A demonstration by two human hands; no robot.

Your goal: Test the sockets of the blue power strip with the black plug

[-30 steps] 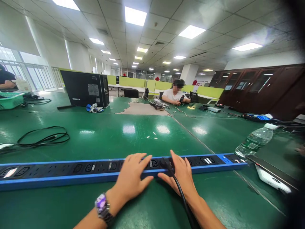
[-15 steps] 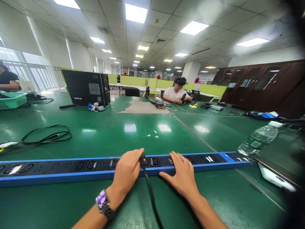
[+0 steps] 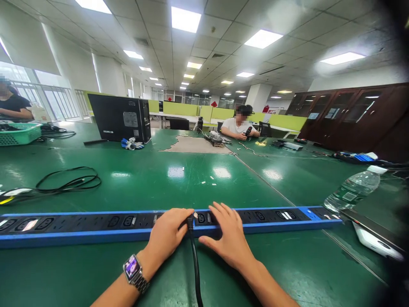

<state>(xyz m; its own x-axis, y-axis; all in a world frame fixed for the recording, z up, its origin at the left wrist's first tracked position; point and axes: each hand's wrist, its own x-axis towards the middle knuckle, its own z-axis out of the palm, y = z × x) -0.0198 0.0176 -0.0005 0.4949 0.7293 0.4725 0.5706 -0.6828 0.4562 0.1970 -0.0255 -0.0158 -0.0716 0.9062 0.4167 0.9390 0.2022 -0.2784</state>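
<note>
A long blue power strip [image 3: 96, 240] with a black socket face lies across the green table in front of me. My left hand [image 3: 169, 232], a watch [image 3: 136, 273] on its wrist, has its fingers closed on a black power plug [image 3: 191, 222] at the strip's middle. The plug's black cord [image 3: 196, 268] runs down toward me. Whether its prongs sit fully in a socket is hidden. Just right of the plug, my right hand [image 3: 228, 236] rests over the strip with fingers spread and thumb apart, holding nothing.
A water bottle [image 3: 356, 189] leans at the strip's right end, near a white device [image 3: 375, 241]. Coiled black cable [image 3: 68, 183] lies at left. Further back are a computer case [image 3: 118, 117], gloves [image 3: 131, 144], a green basket [image 3: 21, 135] and a seated person [image 3: 239, 123].
My right hand has moved left, closer to the plug. My left hand keeps its grip on the plug, which now stands more upright with its cord hanging straighter. The view has shifted slightly.
</note>
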